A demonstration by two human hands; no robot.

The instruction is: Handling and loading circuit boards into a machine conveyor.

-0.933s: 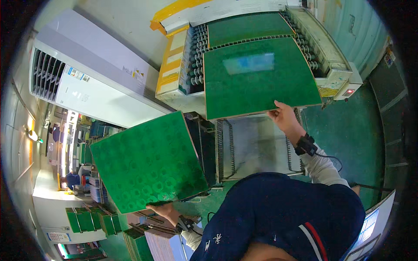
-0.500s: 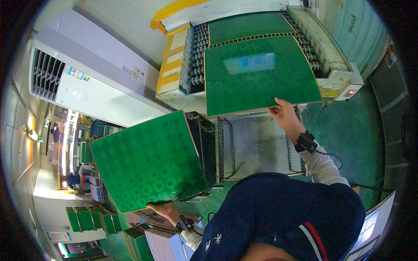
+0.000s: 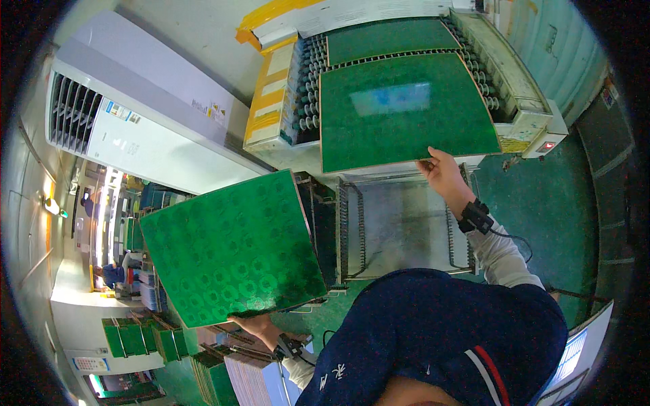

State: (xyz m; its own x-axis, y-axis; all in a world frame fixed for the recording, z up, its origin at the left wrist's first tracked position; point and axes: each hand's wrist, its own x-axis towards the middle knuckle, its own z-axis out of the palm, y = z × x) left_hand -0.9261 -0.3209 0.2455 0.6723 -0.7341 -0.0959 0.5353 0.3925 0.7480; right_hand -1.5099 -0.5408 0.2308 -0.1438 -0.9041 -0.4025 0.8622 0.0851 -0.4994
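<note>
My left hand (image 3: 257, 326) is closed on the near edge of a large green panel (image 3: 230, 243), which looks like a circuit board panel with rows of round marks. That panel is tilted and hangs to the left of the metal rack. At the right, my right hand (image 3: 441, 173) pinches the near edge of a second green panel (image 3: 406, 128), thumb on top and fingers underneath. This one lies mostly on a roller conveyor (image 3: 309, 108), its near edge jutting over the rack. Farther in on the rollers rests another green panel (image 3: 393, 40).
A metal rack (image 3: 349, 230) with coiled side rails stands in front of the conveyor. To the left is a white air conditioner (image 3: 162, 142). Stacked panels (image 3: 128, 338) fill racks at the lower left. A person (image 3: 114, 273) is in the far left background.
The panel in my right hand has slid slightly away from me onto the rollers. The panel in my left hand has shifted and tilted a little; my grips look the same.
</note>
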